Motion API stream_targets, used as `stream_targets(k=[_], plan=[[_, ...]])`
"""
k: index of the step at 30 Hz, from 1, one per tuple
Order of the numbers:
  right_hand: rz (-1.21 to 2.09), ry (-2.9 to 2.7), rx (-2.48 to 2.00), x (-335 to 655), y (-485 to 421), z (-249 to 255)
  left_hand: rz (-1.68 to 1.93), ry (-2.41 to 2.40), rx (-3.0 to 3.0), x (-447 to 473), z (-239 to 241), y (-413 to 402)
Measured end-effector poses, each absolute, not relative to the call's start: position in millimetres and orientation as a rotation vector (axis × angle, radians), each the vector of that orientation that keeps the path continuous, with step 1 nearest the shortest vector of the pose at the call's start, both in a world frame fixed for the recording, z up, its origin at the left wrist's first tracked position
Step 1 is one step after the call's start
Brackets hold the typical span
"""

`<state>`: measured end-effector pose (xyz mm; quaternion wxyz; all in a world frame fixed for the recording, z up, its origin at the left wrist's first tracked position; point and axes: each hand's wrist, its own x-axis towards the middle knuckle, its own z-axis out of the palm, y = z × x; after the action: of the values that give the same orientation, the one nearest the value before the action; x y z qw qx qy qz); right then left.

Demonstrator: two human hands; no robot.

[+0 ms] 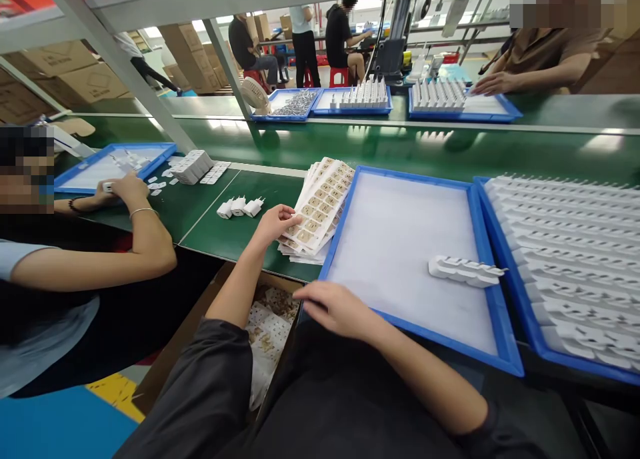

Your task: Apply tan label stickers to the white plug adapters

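My left hand (pixel 273 224) pinches the near left corner of a sheet of stickers (pixel 320 209), white with rows of tan labels. That sheet lies on top of a fanned stack of similar sheets. My right hand (pixel 345 309) hovers by the near left corner of a blue-rimmed tray (pixel 415 326), fingers stretched to the left with nothing visible in them. Inside the tray, towards its right side, sits a short row of white plug adapters (pixel 465 271). Three more white plug adapters (pixel 241 206) rest on the green bench to the left of the sheets.
Another blue tray (pixel 520 292), at right, holds many rows of white plugs. Below the bench edge is a cardboard box (pixel 273 326) with discarded sheets. A co-worker's hands (pixel 127 191) work at left, near stacked white pieces (pixel 193 167). More trays (pixel 353 111) stand across the bench.
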<state>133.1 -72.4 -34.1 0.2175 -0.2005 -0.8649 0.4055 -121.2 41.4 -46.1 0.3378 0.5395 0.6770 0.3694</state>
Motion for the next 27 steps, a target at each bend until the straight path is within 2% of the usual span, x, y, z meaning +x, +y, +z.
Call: stream_targets(k=[4,8,12,16,18,22,27], plan=[[0.703,-2.398,-0.956,124,-35,-16,0.942,1.825,1.456,-126,-37,43],[0.593,-2.409,-1.189,123,-18,-7,0.963,1.989,1.569,-129,-16,36],[0.851,-2.265,-1.189,122,-18,-13,1.182,2.008,1.703,-118,-1,19],[1.436,-1.780,-1.093,115,-18,-22,1.564,1.597,1.400,-78,-10,-4],[1.601,-1.487,-1.003,117,-16,-24,1.677,1.445,1.246,-49,-21,-19],[1.574,-1.293,-0.911,151,-10,-15,1.624,1.291,1.096,0,-37,-57],[1.474,-1.533,-1.055,232,-18,4,1.289,1.219,1.240,11,-34,-93]])
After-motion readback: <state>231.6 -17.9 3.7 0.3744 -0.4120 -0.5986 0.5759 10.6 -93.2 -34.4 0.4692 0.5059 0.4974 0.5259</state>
